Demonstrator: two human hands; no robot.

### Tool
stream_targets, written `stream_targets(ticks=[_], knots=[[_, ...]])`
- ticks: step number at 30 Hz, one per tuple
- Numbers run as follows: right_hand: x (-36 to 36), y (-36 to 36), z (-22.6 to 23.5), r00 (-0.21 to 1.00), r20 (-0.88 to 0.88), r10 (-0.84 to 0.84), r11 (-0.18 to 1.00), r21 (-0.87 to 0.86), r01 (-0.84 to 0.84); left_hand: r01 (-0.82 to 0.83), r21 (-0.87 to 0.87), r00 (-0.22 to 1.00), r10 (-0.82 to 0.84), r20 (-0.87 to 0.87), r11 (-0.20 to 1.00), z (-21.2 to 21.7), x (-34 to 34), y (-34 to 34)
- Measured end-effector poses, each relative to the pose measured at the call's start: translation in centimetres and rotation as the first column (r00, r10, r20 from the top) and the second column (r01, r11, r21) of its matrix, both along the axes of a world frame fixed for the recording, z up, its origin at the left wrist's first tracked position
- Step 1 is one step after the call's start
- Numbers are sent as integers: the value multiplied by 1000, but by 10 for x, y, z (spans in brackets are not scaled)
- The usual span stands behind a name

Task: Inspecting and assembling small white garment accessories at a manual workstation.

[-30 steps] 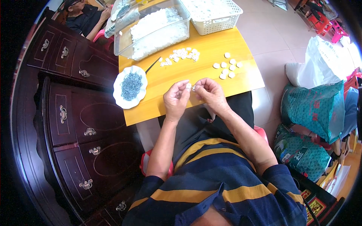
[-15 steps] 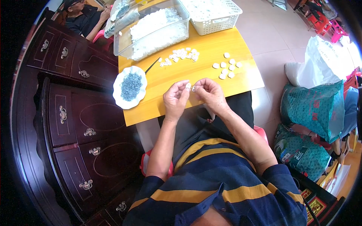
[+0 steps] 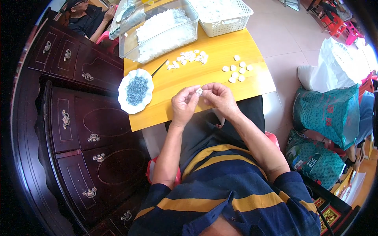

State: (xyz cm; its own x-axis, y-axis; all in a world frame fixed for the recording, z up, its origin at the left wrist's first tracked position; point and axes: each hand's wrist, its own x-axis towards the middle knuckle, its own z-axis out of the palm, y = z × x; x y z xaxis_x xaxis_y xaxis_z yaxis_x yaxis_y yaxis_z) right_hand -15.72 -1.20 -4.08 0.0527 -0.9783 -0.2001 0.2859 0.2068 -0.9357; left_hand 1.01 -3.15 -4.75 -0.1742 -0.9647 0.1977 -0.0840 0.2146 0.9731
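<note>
Above the near edge of the yellow table (image 3: pixel 169 92), my two hands meet at a small white plastic piece (image 3: pixel 199 91). My left hand (image 3: pixel 184 104) pinches it between thumb and forefinger. From the other side my right hand (image 3: pixel 221 100) is closed at the same piece, its thumb and forefinger pressed together; what exactly they grip is too small to tell. Left of my hands stands a white scalloped dish (image 3: pixel 123 103) with many thin dark metal pins (image 3: pixel 137 90). Beyond my hands lie small white open pieces (image 3: pixel 193 57), and to the right several round white pieces (image 3: pixel 234 74).
A clear plastic bin (image 3: pixel 130 55) of white parts and a white perforated basket (image 3: pixel 226 27) stand at the far edge. A black slim tool (image 3: pixel 159 68) lies beside the dish. Dark wooden drawers (image 3: pixel 98 122) flank the left; teal bags (image 3: pixel 328 116) stand right. Another person (image 3: pixel 88 21) sits far left.
My hands have come together, and the two small parts between my fingertips, apart before, now touch. The other things on the table have not moved.
</note>
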Motion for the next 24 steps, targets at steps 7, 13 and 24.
stream_targets(ticks=[7, 13, 24], knots=[[-7, -3, 0, 997, 56, 45, 997, 66, -48, 88, -196, 978, -47, 201, 977, 17, -3, -1], [-6, -3, 2, 988, 151, 31, 995, 94, -46, 28, -268, 943, 64, 328, 963, 27, -17, 4], [-7, 5, 10, 962, 265, -64, 993, 116, 34, 95, -386, 852, 126, 509, 918, 27, -22, 3]])
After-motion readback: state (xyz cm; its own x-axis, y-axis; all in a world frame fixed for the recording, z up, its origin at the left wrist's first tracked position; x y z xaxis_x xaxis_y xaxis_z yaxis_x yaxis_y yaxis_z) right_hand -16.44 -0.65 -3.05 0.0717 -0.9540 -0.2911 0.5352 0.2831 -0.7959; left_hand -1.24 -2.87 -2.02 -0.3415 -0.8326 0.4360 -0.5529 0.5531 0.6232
